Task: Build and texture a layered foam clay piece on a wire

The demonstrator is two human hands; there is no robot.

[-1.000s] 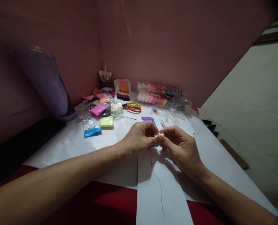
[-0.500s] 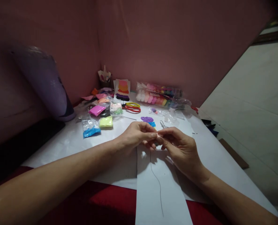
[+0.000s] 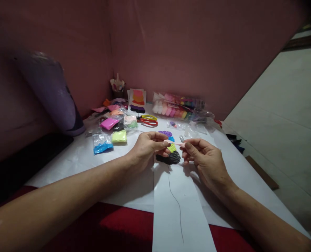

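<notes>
Pale pink strand: looking like soft clay, (image 3: 175, 143) it is spanning the gap between your two hands, apparently above the paper, and narrowing toward its middle.
Left hand: (image 3: 150, 145) you are pinching the strand's left end between thumb and forefinger, the other fingers curling loosely beneath.
Right hand: (image 3: 205, 157) you are pressing the right end between thumb and forefinger, the remaining fingers bending below.
Thin middle: probably the weak point; if you are pulling harder than the clay bears, it could be snapping there.
Pinched ends: too firm a thumb could be flattening them or leaving prints; tackiness could be making them cling.
Yellow-green patch: (image 3: 172, 148) lying just under the strand; a sagging middle could be sticking to it.
Black patch: (image 3: 172, 158) sitting nearest your lower fingers; a careless drop could be smearing its ridges or picking up dark colour.
White paper: (image 3: 168, 217) resting apparently loose; a brushing wrist could be shifting it.
</notes>
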